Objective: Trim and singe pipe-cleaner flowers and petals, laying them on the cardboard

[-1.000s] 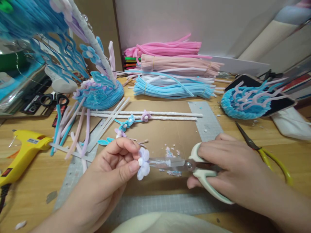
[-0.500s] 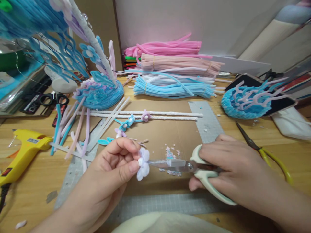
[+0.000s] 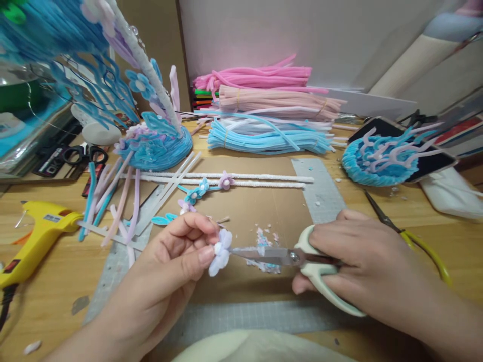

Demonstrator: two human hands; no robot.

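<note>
My left hand (image 3: pixel 177 271) pinches a pale lilac pipe-cleaner flower (image 3: pixel 220 257) with a white centre between thumb and fingers. My right hand (image 3: pixel 350 256) is wrapped round the pale green handles of a pair of scissors (image 3: pixel 277 256). The blade tips point left and reach the right edge of the flower's petals; whether they touch is hard to tell. Below the blades, small pink and blue fuzz clippings (image 3: pixel 266 266) lie on a brown cardboard sheet (image 3: pixel 264 206). Beyond my left hand lies a strand of small blue and lilac flowers (image 3: pixel 204 187).
A yellow glue gun (image 3: pixel 41 231) lies at left by loose pipe cleaners (image 3: pixel 109 196). Bundled pipe cleaners (image 3: pixel 267 136) are stacked at the back. A tall blue flower ornament (image 3: pixel 158 146) stands back left. Yellow-handled pliers (image 3: pixel 407 236) and a blue fuzzy piece (image 3: pixel 377 161) are at right.
The flower has turned slightly in my left fingers. The scissor blades have drawn closer together at the petals, while both hands stay nearly in place.
</note>
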